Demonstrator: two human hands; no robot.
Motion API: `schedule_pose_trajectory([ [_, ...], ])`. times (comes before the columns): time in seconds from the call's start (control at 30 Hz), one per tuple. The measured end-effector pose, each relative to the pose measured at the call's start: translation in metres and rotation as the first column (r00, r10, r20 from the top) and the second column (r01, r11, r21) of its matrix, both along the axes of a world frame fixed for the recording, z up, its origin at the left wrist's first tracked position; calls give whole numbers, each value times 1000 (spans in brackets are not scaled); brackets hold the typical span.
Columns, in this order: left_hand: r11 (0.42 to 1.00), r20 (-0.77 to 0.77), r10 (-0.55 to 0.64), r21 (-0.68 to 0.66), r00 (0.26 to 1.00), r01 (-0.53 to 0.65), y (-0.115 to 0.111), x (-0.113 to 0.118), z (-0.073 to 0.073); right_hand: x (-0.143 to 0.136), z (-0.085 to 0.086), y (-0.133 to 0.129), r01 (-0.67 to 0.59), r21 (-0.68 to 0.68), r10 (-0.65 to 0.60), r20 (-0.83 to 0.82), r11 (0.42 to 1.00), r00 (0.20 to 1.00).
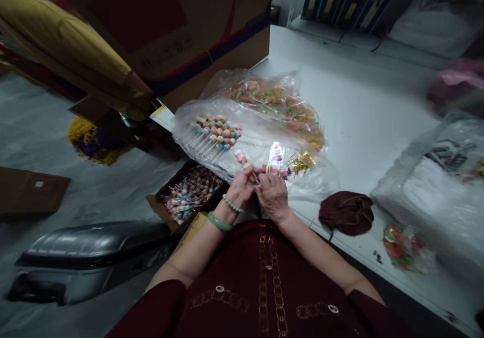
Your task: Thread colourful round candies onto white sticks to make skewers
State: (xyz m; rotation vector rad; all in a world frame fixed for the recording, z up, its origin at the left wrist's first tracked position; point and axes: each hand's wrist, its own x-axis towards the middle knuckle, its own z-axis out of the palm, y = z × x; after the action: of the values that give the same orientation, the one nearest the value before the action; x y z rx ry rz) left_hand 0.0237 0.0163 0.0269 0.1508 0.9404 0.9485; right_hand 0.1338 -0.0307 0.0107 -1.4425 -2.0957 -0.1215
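Both my hands are together at the table's near edge, over a clear plastic sheet. My left hand is closed around a candy stick in a clear printed wrapper, its top pointing up and left. The fingers of my right hand pinch at the stick end of the same candy; the exact grip is partly hidden. Just beyond lie a stack of clear wrappers, gold twist ties and several small coloured pieces. To the left, unwrapped candy sticks lie in a bunch on the plastic.
An open carton of wrapped candies stands below the table's left edge. Bags of colourful gummy candy lie behind the plastic. A large cardboard box rises at back left, near a person's yellow-clothed leg. A brown cloth bundle sits right.
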Motion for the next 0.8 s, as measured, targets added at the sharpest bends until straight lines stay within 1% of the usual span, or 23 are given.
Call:
schedule_pose_trajectory([
  [0.03,1000,15,15,-14,1000,-15,-1,2,0,-2,4,0,14,-21,-14,0,1000,1000],
  [0.1,998,57,56,2,997,-56,-5,6,1,-2,10,4,26,-100,-31,-44,995,999],
  [0.13,998,81,53,12,995,-54,-8,7,2,-2,13,7,18,-162,-35,-103,987,994],
  [0.17,999,101,29,16,995,-30,-11,8,3,0,14,10,-8,-240,-41,-196,971,980],
  [0.2,1000,109,-9,20,994,6,-14,7,4,1,15,12,-59,-334,-61,-337,941,939],
  [0.23,999,101,-43,31,994,41,-17,6,5,2,14,15,-136,-423,-101,-492,896,864],
  [0.27,996,78,-68,54,995,64,-20,3,6,2,13,17,-225,-487,-154,-621,844,768],
  [0.3,992,42,-87,94,995,83,-23,-1,7,2,10,18,-321,-533,-217,-717,783,662],
  [0.33,983,-5,-111,145,994,110,-25,-6,7,1,8,18,-417,-563,-290,-779,713,555],
  [0.37,968,-61,-144,199,988,153,-27,-11,7,1,4,17,-507,-580,-369,-808,638,460],
  [0.4,945,-118,-190,245,975,215,-28,-17,7,1,2,16,-580,-587,-447,-808,565,384],
  [0.43,918,-173,-239,280,956,280,-29,-21,6,2,-1,14,-633,-588,-513,-793,503,329],
  [0.47,893,-223,-269,306,937,330,-30,-25,5,3,-2,13,-661,-589,-563,-773,465,293],
  [0.5,876,-271,-269,331,924,352,-30,-28,5,5,-2,11,-641,-604,-581,-761,474,288],
  [0.53,867,-314,-241,356,918,349,-30,-30,4,7,-1,11,-571,-626,-563,-764,531,314],
  [0.57,860,-349,-207,380,914,340,-30,-30,3,9,1,11,-482,-633,-530,-773,606,349],
  [0.6,855,-373,-191,392,908,341,-30,-28,1,11,4,12,-410,-619,-496,-784,670,373],
  [0.63,850,-384,-207,384,900,360,-31,-26,-1,12,7,14,-384,-600,-476,-796,702,375],
  [0.67,846,-383,-259,354,887,399,-31,-22,-3,11,9,17,-405,-589,-477,-807,700,350],
  [0.73,838,-358,-377,261,854,480,-33,-12,-7,7,13,22,-495,-576,-533,-811,651,242],
  [0.77,845,-366,-393,218,844,488,-34,-7,-10,5,13,25,-505,-565,-563,-807,652,178],
  [0.8,862,-408,-366,189,836,470,-36,-3,-13,3,13,27,-479,-554,-576,-809,681,116],
])
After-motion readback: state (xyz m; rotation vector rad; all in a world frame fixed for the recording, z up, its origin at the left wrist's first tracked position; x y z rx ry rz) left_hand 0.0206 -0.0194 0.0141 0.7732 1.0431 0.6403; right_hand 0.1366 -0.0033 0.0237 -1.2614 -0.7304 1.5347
